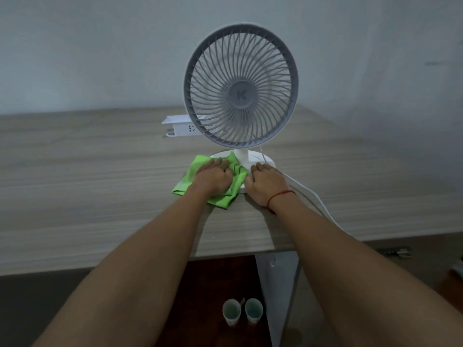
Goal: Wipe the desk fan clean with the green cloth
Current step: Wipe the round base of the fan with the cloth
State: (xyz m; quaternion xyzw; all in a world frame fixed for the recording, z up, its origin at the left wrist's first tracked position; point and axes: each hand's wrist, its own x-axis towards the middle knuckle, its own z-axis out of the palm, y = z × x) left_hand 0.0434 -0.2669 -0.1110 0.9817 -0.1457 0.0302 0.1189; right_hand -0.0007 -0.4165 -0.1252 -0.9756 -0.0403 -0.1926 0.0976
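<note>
A white desk fan (241, 86) with a round grey grille stands upright on a wooden desk (87, 184), facing me. Its flat round base (258, 157) lies just below the grille. A green cloth (194, 175) is draped over the left part of the base and onto the desk. My left hand (213, 177) presses down on the cloth, fingers curled over it. My right hand (265, 182), with a red string at the wrist, rests flat on the right side of the base, fingers together.
A white power strip (178, 125) lies behind the fan to the left. The fan's white cable (315, 196) runs right of my right hand toward the desk's front edge. Two cups (241, 313) stand on the floor below the desk.
</note>
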